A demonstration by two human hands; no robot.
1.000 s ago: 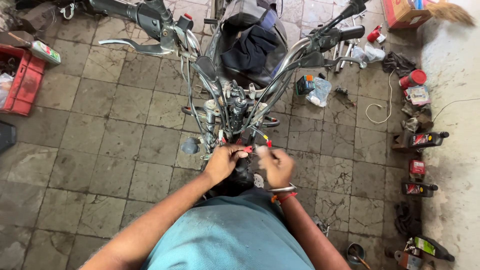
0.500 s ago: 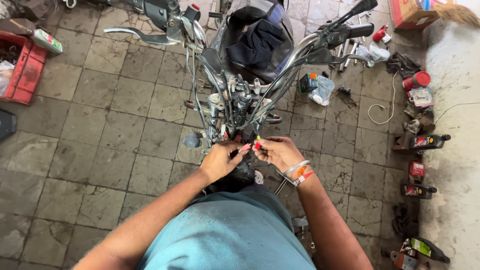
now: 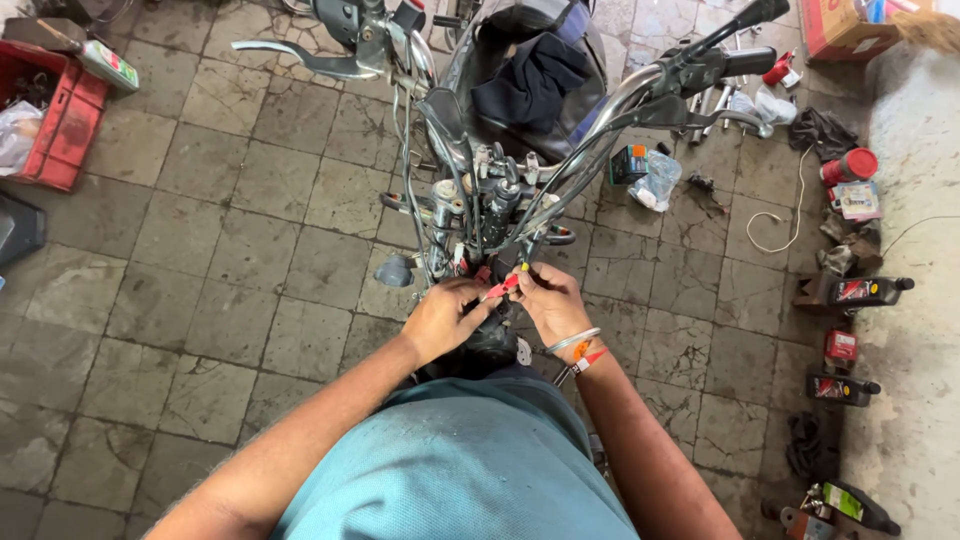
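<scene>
Head view — both hands [image 3: 500,305] together, pinching red connector [image 3: 503,287] between them, below motorcycle handlebar [image 3: 640,85].

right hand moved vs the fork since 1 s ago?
Yes. The right hand has lifted off the dark part below and come up toward the fork.

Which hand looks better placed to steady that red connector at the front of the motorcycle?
Probably the left hand: its fingertips already pinch the red connector. The right hand sits just beside it, its grip on a yellow-tipped piece.
</scene>
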